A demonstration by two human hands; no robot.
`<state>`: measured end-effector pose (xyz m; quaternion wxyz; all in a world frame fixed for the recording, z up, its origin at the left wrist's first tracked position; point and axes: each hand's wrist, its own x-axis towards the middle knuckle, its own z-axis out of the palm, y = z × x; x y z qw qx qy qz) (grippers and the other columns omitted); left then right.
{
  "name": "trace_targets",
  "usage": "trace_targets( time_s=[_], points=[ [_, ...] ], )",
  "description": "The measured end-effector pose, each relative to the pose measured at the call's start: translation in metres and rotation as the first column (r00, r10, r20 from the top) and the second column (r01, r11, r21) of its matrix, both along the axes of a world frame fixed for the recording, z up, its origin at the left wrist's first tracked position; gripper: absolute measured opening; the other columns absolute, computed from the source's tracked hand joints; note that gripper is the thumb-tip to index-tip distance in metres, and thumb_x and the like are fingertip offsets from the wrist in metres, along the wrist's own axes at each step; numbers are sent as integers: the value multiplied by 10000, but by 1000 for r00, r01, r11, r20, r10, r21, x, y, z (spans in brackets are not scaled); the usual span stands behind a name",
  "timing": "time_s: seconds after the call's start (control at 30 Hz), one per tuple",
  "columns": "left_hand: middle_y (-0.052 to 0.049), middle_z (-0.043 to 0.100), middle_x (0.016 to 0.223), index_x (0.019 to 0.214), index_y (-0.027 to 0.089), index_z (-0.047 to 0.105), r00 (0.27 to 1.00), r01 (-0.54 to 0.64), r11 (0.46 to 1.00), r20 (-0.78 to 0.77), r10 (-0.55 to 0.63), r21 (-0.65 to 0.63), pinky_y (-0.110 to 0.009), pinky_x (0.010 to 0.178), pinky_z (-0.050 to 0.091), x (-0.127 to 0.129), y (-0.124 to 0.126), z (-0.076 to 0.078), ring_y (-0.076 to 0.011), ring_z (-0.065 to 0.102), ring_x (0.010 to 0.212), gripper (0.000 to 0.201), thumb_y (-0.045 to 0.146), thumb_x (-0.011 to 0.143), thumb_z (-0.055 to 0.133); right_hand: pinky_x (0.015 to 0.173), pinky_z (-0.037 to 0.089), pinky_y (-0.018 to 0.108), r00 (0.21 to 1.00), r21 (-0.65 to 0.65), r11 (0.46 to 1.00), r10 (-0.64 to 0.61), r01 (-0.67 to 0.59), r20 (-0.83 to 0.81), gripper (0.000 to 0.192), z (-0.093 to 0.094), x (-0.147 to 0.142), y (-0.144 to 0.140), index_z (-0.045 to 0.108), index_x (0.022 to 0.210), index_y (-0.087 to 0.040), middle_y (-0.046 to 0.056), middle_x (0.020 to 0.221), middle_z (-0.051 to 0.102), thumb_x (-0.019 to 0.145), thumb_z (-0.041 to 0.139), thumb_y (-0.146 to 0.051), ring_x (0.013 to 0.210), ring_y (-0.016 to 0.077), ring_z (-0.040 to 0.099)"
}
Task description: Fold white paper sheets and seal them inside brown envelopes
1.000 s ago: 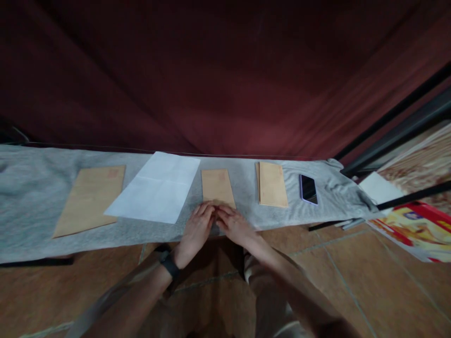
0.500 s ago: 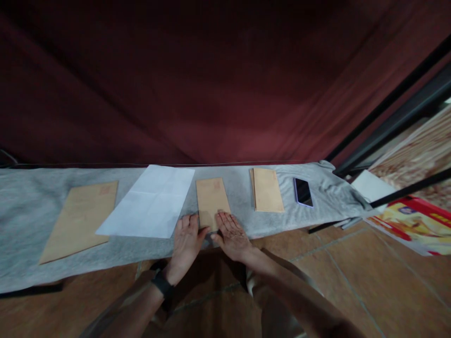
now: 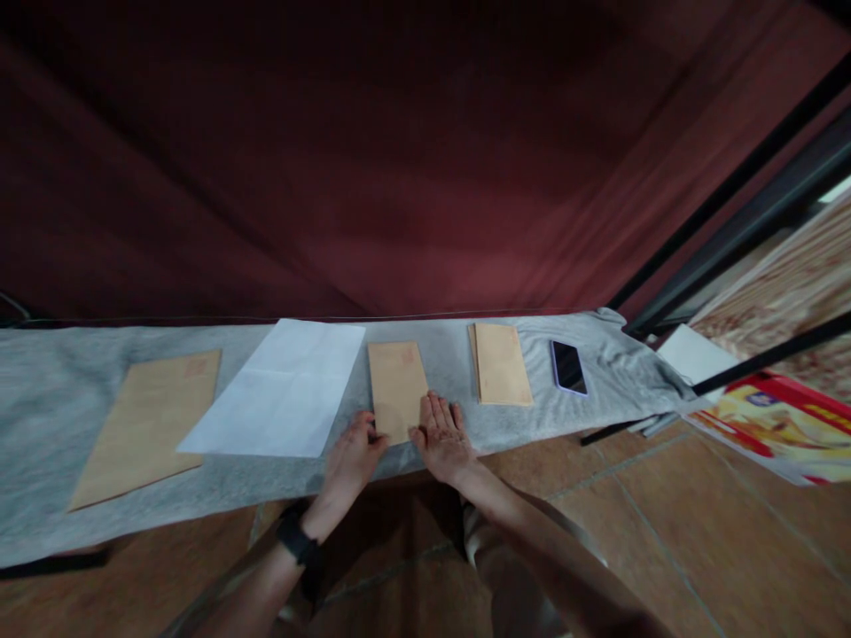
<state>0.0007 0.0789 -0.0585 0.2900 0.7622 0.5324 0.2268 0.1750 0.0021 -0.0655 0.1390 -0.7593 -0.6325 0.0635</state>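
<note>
Both hands have slid apart and back toward the near end of the small brown envelope [image 3: 397,388], which lies flat on the grey cloth [image 3: 59,372] over the tabletop. Left hand [image 3: 351,459] has its fingers curled loosely at the envelope's near left corner, gripping nothing; right hand [image 3: 442,432] lies flat, fingers spread, beside its near right edge. Left of the envelope sits a white sheet [image 3: 283,392]; right of it, another envelope [image 3: 500,376], then a phone [image 3: 568,367]. Pressing evenly along both edges would probably keep it flat.

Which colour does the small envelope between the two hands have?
The small envelope is light brown, like kraft paper; the head view shows it best.
</note>
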Motion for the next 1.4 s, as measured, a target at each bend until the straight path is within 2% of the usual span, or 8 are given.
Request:
trace_targets(
  time_s=[0.23,0.37,0.53,0.7,0.8,0.9,1.3,1.4],
  points=[
    [30,681,725,967,225,504,844,67,921,514,152,-383,-296,561,468,13,-3,28,-171,635,594,294,344,727,623,1242,234,535,995,95,991,100,-98,-19,630,15,2,1,274,1596,-118,162,1651,262,1043,408,-388,1538,302,244],
    [20,692,796,1027,234,468,787,76,930,595,165,-359,-313,686,519,15,-7,48,-188,690,750,347,376,749,619,1251,262,508,959,131,954,278,-270,-49,791,27,-6,1,137,1625,-121,159,1683,157,989,528,-383,1561,285,162],
    [9,680,826,1134,220,517,744,177,913,658,120,-368,-305,731,532,21,-12,57,-172,683,789,474,521,802,671,1226,335,432,915,222,964,216,-145,-341,650,37,-3,11,236,1607,-126,162,1641,308,973,383,-116,1522,229,300],
    [-97,716,1041,1173,173,599,645,200,809,696,316,-553,-342,810,555,29,-14,57,-218,698,942,607,628,785,710,1168,411,416,337,316,905,214,284,-917,462,55,0,24,544,1427,-246,74,1422,620,1016,436,-428,1327,220,571],
    [-91,726,1054,1109,183,639,631,276,737,694,345,-617,-334,790,562,32,-16,54,-213,708,903,588,567,700,816,1049,519,433,-93,199,910,248,363,-964,406,58,-13,29,670,1201,-248,67,1198,739,941,553,-537,1148,244,682],
    [-39,718,876,922,171,668,639,290,726,690,338,-624,-252,655,518,33,-17,47,-156,681,750,479,495,630,866,938,576,424,-276,109,919,225,379,-935,370,54,-29,31,683,1059,-253,50,1067,766,862,647,-564,1021,246,719],
    [59,596,586,879,185,568,811,170,824,552,195,-540,-216,480,354,21,7,44,-94,510,483,349,427,665,701,628,547,273,-189,-105,886,-19,452,-982,396,46,20,26,633,1000,-219,12,876,728,641,749,-340,768,187,693],
    [72,571,554,890,198,547,867,160,840,481,131,-518,-219,464,330,12,14,38,-103,498,468,339,434,671,653,566,531,267,-32,-50,913,-40,404,-999,431,37,38,28,636,1025,-215,-9,790,694,615,744,-289,704,187,676]
  ],
)
